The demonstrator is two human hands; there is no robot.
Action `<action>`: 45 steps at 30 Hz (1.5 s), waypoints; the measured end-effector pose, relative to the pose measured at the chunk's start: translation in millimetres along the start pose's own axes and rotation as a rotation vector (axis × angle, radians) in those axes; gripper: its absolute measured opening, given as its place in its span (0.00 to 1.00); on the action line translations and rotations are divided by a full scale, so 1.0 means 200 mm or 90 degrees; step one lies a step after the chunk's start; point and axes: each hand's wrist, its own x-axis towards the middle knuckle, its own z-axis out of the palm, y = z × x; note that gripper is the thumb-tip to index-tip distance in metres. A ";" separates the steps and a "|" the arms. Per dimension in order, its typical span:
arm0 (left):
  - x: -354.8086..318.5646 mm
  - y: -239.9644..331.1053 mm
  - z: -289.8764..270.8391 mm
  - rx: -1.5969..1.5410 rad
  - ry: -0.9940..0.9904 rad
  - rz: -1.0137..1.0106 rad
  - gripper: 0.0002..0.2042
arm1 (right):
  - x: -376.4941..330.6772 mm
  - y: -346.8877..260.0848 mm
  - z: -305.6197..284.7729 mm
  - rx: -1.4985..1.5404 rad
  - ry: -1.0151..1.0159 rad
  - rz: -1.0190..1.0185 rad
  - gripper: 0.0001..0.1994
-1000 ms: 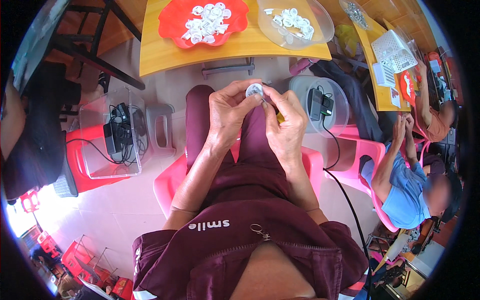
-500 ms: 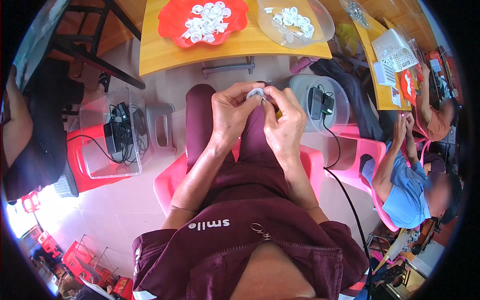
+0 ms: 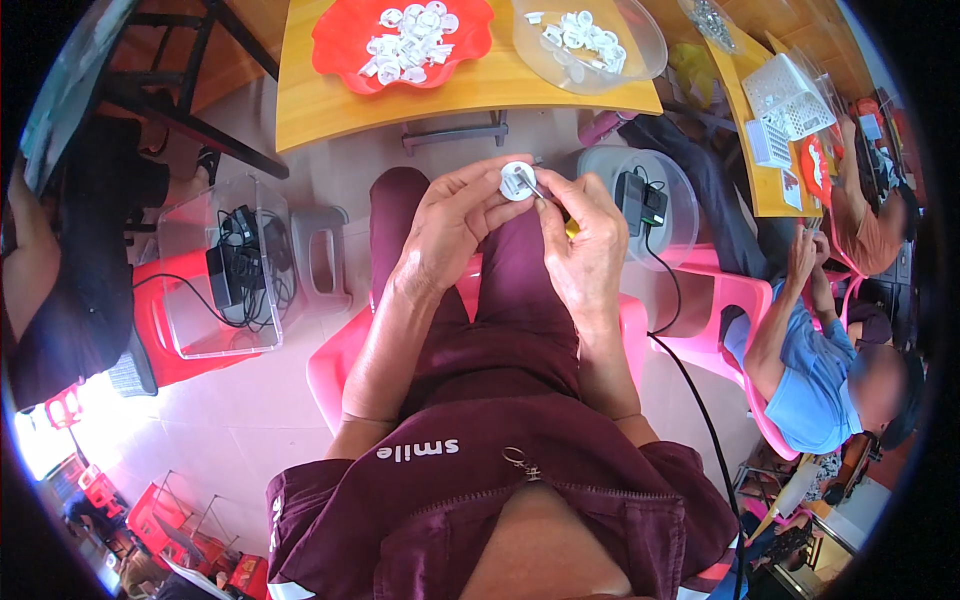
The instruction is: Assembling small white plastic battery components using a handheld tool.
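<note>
Above my lap, my left hand grips a small round white plastic part by its rim, with its raised inner side facing up. My right hand pinches a thin grey metal-looking piece, which reaches to the right side of the white part. Whether that piece is fixed in the part I cannot tell. A bit of something yellow shows under my right fingers; its shape is hidden. Similar white parts lie heaped in a red scalloped tray and in a clear round tub on the table ahead.
The wooden table has its near edge just beyond my knees. A clear box with black adapters and cables stands left, beside a grey stool. Another clear tub holds adapters at right; a black cable trails past me. Co-workers sit right.
My hands have drawn slightly apart and the white part has turned to show its inner side. My left fingers have opened out under it; my right hand has moved a little right and down.
</note>
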 end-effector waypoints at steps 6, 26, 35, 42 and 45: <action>0.00 -0.02 0.01 0.032 0.009 0.004 0.14 | 0.00 -0.02 -0.01 -0.054 -0.011 0.000 0.11; 0.00 -0.04 0.01 0.068 0.021 0.033 0.14 | -0.03 -0.01 0.00 -0.116 0.002 -0.021 0.11; -0.01 -0.07 0.03 0.139 0.040 0.074 0.14 | -0.04 -0.02 0.02 -0.138 0.026 -0.018 0.12; 0.00 -0.08 0.02 0.159 0.034 0.104 0.13 | -0.04 -0.03 0.02 -0.131 0.032 -0.021 0.12; -0.01 -0.08 0.03 0.160 0.031 0.106 0.13 | -0.04 -0.03 0.02 -0.132 0.028 -0.019 0.12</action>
